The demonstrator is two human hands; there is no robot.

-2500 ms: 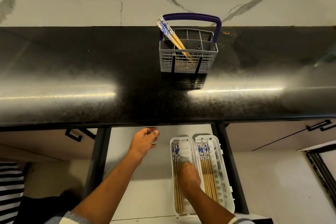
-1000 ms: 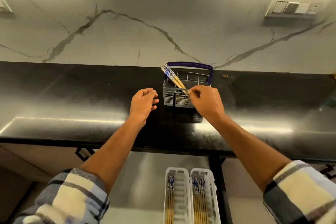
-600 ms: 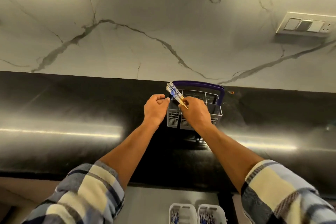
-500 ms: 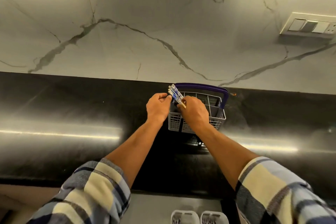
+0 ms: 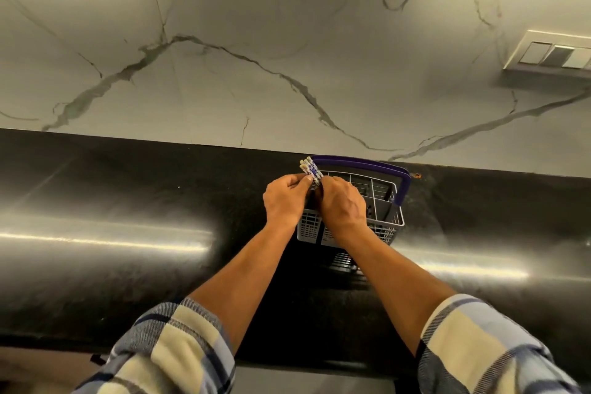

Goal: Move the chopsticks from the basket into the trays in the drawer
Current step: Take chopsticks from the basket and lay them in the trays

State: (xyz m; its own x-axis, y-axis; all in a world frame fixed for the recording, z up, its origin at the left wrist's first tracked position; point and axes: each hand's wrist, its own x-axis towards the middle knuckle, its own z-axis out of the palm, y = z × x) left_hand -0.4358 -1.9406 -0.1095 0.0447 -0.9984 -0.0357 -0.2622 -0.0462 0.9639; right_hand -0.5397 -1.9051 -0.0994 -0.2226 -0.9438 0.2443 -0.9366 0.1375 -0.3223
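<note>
A grey plastic basket (image 5: 385,216) with a purple handle (image 5: 361,164) stands on the black counter near the wall. Several chopsticks (image 5: 309,168) with blue-and-white patterned tops stick up from its left corner. My left hand (image 5: 285,200) and my right hand (image 5: 342,205) meet over that corner, and both pinch the bundle of chopsticks just below the patterned tops. The lower part of the chopsticks is hidden behind my hands. The drawer and its trays are out of view below the frame.
The glossy black counter (image 5: 128,233) runs the full width, with its front edge near the bottom. A marble wall (image 5: 287,57) rises behind the basket, with a switch plate (image 5: 553,53) at the upper right.
Both hands rose from the drawer to the basket. My left hand has closed in from the side and now grips the chopsticks together with my right hand. The view tilted up, so the trays dropped out of sight.
</note>
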